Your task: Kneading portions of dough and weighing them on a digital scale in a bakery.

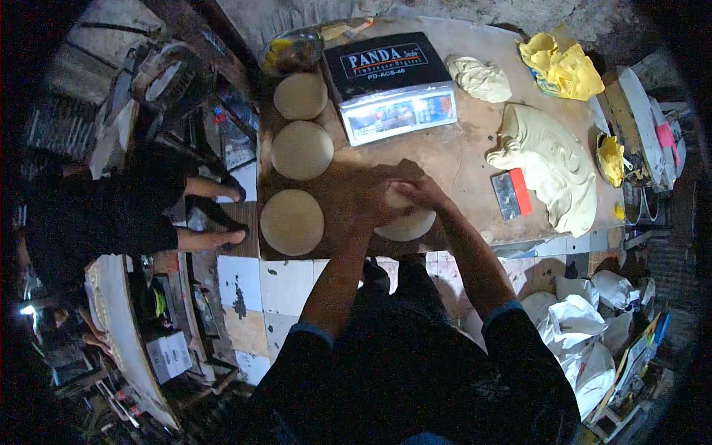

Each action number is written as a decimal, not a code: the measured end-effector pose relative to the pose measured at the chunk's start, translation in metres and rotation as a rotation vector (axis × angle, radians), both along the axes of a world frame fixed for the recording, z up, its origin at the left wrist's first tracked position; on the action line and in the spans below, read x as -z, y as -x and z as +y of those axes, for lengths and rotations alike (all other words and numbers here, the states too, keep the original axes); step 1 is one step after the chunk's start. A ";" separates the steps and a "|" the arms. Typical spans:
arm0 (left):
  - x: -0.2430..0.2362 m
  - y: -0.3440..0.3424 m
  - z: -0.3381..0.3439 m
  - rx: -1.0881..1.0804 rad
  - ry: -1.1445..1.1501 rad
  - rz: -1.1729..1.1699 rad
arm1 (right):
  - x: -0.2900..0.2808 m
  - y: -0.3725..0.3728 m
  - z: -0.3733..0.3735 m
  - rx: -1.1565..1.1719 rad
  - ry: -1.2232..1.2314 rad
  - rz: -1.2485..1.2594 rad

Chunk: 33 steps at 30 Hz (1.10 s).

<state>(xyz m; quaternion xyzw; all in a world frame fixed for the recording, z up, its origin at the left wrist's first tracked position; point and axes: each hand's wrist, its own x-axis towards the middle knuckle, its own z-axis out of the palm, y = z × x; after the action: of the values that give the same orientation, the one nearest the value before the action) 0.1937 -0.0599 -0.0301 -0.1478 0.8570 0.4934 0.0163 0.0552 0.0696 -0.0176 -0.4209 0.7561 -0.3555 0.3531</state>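
I wear black sleeves (528, 363) edged in blue against pale beige dough discs (408, 227), a brown tabletop (467, 189), a black box (393, 70) lettered in white and underlined in red, a red-and-grey scraper (512, 194), cream-coloured dough (549, 159) and yellow mounds (567, 70)

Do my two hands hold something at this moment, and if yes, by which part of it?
It cannot be told: the left hand and right hand are together over the far part of a pale dough round, hiding any grip.

Dim surroundings, brighter tabletop (463, 174), glare on scale (403, 116), grainy shadows, fisheye-bent edges
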 end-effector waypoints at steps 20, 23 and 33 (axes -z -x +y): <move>0.019 -0.048 0.063 -0.580 0.018 0.123 | 0.007 -0.067 0.070 0.611 -0.035 -0.346; -0.034 -0.013 0.045 -0.588 0.024 0.155 | -0.020 -0.014 0.033 0.548 -0.049 -0.654; -0.028 0.005 -0.024 -0.685 0.150 0.028 | 0.025 -0.003 -0.032 0.664 0.198 0.279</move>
<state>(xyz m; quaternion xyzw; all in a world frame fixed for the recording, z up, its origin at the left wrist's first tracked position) 0.1883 -0.0841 -0.0019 -0.4206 0.7917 0.4080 -0.1727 0.0581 0.0379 -0.0421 -0.2294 0.8543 -0.4612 0.0700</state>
